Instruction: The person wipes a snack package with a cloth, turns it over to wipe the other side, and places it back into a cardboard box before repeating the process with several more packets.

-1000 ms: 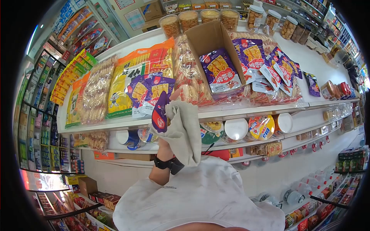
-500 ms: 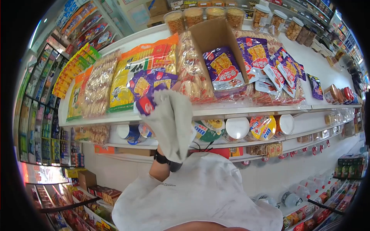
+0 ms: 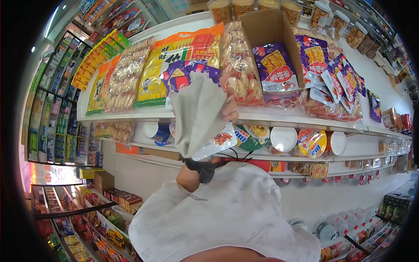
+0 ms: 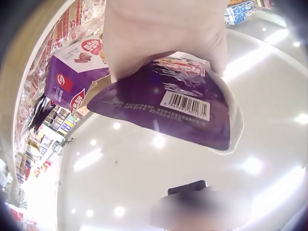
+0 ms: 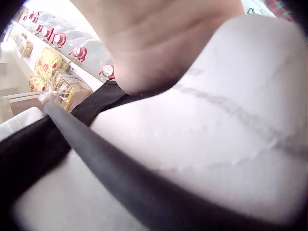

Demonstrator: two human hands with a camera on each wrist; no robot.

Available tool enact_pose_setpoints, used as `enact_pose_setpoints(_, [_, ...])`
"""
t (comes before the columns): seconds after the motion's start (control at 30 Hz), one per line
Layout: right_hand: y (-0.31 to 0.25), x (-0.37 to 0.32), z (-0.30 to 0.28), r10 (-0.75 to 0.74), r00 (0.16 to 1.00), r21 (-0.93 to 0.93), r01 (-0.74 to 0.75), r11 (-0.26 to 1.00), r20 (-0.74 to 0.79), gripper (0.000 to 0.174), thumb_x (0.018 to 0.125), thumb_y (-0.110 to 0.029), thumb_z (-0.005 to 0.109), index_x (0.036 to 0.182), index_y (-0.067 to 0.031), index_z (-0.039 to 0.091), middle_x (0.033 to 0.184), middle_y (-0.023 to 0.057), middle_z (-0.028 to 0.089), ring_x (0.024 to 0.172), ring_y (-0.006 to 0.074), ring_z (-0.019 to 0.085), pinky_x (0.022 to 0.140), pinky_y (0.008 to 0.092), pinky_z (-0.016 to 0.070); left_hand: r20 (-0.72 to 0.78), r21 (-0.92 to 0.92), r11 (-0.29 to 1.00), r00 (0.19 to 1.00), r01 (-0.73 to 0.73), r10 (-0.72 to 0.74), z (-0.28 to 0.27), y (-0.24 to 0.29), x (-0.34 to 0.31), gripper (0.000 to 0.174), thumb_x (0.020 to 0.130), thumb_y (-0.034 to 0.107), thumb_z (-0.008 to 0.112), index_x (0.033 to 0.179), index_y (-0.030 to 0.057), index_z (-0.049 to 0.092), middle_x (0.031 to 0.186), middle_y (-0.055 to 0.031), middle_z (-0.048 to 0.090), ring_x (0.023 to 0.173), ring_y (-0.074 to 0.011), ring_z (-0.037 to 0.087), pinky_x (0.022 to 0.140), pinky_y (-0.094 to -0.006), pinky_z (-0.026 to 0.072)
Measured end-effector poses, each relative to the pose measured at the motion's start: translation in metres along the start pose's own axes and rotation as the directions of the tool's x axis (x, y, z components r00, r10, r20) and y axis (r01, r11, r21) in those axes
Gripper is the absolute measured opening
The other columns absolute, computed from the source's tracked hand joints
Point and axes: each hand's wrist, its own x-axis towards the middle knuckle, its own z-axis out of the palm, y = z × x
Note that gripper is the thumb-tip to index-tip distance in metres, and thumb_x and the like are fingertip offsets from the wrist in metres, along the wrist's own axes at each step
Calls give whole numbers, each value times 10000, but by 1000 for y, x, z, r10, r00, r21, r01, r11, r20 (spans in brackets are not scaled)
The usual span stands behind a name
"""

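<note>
My left hand [image 3: 230, 110] grips a purple snack packet and a pale grey cloth [image 3: 194, 115] together, above the shelf's front edge. In the head view the cloth hides most of the hand and packet; fingers show at its right side, and a silvery part of the packet [image 3: 222, 140] sticks out underneath. The left wrist view shows the purple packet [image 4: 163, 108] with a barcode under the hand, the cloth's edge behind it. My right hand [image 5: 154, 43] appears only in its wrist view, as skin beside white fabric [image 5: 231, 106] and a black strap; its fingers are hidden.
Several purple snack packets [image 3: 198, 69] lie on a large yellow bag [image 3: 155, 81]. A cardboard box [image 3: 268, 26] holds more, beside bagged round crackers [image 3: 242, 70]. Instant noodle cups [image 3: 283, 139] fill the shelf below. Tubs and jars [image 3: 323, 15] line the back.
My left hand has turned the packet and cloth. The packet's purple end, earlier left of the cloth, has gone behind it, and a silvery part shows below. The shelf goods have shifted right and up in view.
</note>
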Motion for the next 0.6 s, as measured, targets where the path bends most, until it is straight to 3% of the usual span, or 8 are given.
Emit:
enact_pose_setpoints(0.07, [-1, 0, 0, -8, 1000, -1, 8, 1000, 1, 386, 871, -328, 578, 1101, -27, 656, 1085, 170, 680, 943, 308, 654, 829, 416, 531, 16, 35, 999, 1000, -10, 10, 3, -2, -3, 757, 966, 450, 505, 1524, 19, 229, 1335, -148, 531, 848, -169, 511, 762, -283, 447])
enact_pose_setpoints(0.6, [9, 2, 10, -1, 1000, -29, 0, 1000, -6, 370, 849, -331, 623, 1073, -43, 687, 1067, 175, 697, 958, 319, 667, 835, 413, 533, -19, 100, 995, 1000, -5, 7, 0, -7, -7, 730, 978, 488, 468, 1521, 46, 260, 1358, -131, 526, 961, -182, 532, 852, -305, 451])
